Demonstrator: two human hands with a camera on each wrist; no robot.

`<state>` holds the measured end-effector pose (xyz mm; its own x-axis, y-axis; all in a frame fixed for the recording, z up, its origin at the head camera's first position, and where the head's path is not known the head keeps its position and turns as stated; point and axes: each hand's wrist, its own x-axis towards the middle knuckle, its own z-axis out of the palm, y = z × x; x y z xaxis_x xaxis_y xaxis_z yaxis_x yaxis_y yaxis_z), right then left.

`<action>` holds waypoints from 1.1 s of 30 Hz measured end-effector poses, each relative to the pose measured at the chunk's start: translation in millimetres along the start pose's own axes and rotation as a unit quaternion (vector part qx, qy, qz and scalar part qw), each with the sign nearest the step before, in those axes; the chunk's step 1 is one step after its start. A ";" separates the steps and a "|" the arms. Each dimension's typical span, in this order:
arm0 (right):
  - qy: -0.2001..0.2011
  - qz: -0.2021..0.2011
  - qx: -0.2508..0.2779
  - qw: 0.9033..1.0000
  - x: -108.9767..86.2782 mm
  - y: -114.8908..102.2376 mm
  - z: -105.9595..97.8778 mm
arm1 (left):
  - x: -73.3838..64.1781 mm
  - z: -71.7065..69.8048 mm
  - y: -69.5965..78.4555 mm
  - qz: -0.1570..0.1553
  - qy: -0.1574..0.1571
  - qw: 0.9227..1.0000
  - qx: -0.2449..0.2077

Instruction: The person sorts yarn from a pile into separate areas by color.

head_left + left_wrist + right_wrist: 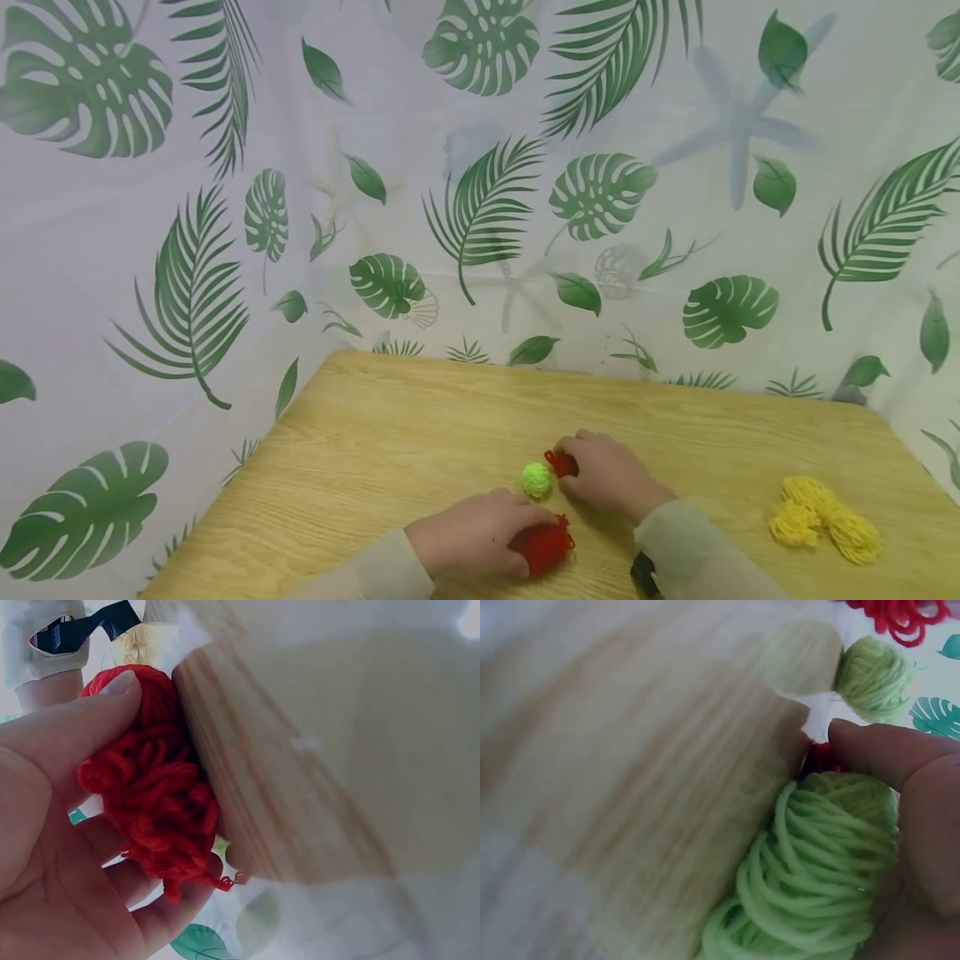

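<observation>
My left hand [474,533] grips a bundle of looped red yarn [154,780], its thumb lying across one end and its fingers behind it. In the head view my right hand [606,473] curls its fingers over a smaller piece of red yarn [564,463] on the table, a loop poking out past the fingertips. Between the hands sits a small lime-green yarn ball [536,481]. The right wrist view shows a green yarn skein [810,862] under the thumb side of the right hand, hidden in the head view, with some red yarn [823,757] just beyond it.
A tied bundle of yellow yarn [825,518] lies to the right on the wooden table [420,417]. A leaf-patterned white cloth [480,325] stands as a wall behind and at the sides. A black device [645,573] sits at the right wrist.
</observation>
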<state>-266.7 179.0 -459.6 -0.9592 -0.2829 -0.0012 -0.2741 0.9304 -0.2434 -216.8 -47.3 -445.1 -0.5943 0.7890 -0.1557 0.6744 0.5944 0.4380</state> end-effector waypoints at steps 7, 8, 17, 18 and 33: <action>0.001 -0.001 0.004 1.000 -0.1 -1.7 -2.4 | -0.5 0.0 1.0 -0.003 -0.001 1.000 -0.006; 0.002 -0.001 0.008 1.000 -0.3 -1.6 -2.5 | -0.5 0.1 0.9 -0.004 -0.002 1.000 -0.007; 0.004 0.004 0.065 0.998 0.6 -4.0 -16.6 | -0.4 0.0 -0.4 0.003 0.001 1.000 0.000; 0.007 0.002 0.065 0.998 0.8 -3.6 -18.9 | -0.2 -0.1 -0.5 0.004 0.001 1.000 0.002; 0.025 -0.020 0.037 0.999 14.7 22.6 -44.1 | 0.8 0.0 -3.0 0.007 -0.001 1.000 0.008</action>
<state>-290.1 206.1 -422.4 -0.9502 -0.3063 0.0573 -0.3084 0.8981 -0.3134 -219.4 -48.5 -446.5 -0.5837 0.7978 -0.1508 0.6900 0.5853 0.4258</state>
